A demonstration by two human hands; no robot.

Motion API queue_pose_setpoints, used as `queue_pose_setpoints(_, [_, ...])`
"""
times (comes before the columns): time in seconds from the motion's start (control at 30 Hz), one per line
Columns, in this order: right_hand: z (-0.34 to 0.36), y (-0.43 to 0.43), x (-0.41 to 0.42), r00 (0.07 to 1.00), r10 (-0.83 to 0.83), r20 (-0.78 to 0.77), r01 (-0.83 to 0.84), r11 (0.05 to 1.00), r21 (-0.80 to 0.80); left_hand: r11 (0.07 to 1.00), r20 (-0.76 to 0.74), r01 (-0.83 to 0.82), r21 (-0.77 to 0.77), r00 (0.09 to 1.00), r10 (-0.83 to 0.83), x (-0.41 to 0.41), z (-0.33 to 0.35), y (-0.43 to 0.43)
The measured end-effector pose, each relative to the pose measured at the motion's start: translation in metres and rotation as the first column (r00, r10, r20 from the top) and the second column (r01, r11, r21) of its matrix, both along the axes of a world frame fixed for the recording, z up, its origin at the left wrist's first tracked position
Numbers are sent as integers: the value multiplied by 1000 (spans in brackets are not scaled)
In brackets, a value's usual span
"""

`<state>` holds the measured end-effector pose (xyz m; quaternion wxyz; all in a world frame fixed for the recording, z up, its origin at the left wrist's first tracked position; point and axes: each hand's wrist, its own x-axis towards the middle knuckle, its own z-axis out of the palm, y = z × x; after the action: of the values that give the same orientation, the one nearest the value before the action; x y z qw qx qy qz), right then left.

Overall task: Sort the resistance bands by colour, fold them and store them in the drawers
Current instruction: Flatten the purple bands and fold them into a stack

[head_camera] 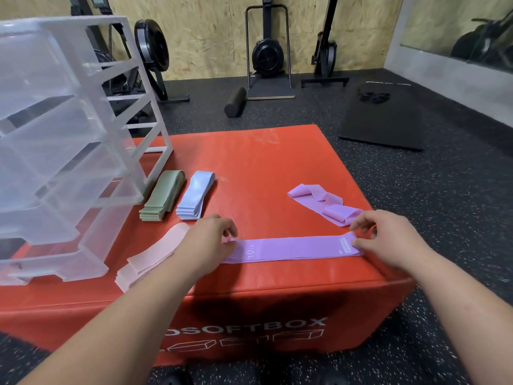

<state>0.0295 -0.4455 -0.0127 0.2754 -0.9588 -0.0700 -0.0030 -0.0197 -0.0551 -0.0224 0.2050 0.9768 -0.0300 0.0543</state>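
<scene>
Head view: a red soft box (263, 162) stands on a speckled floor, with both forearms reaching over its front edge.
Flat purple band (291, 248): lies stretched along the box's front edge between the two hands, with "10 LB" printed near its left end.
Left hand (206, 243): fingers curled down, pinching the band's left end.
Right hand (380, 237): thumb and fingers pinch the band's right end, at the box's right edge.
Loose purple bands (324, 204): a crumpled heap just behind the right hand.
Pink bands (155, 254): a stack partly hidden under the left forearm.
Green stack (163, 195) and blue stack (195, 194): folded, lying side by side beyond the left hand.
Drawer unit (55, 134): clear plastic, on the box's left side, just beside the green stack; its drawers step outward toward the camera.
Floor behind: a foam roller (235, 102) and a black mat (385, 120), well apart from the box.
</scene>
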Motion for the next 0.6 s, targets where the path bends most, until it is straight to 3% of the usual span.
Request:
queue_pose_setpoints(0.1, [7,-7,-2,995,96,-22,-96,995,-2,995,11,51,89,999,-52,1,1,1])
queue_pose_setpoints(0.23, [5,-12,-4,972,212,-101,-222,969,-104,963,-110,251,99,965,-240,-2,-2,6])
queue_pose_setpoints(0.5, [1,-10,0,972,205,-116,-219,969,-118,962,-85,258,89,964,-251,0,-2,9])
queue_pose_setpoints(0.6, [4,-12,2,962,225,-155,-236,970,-56,959,-89,270,91,961,-262,1,-1,8])
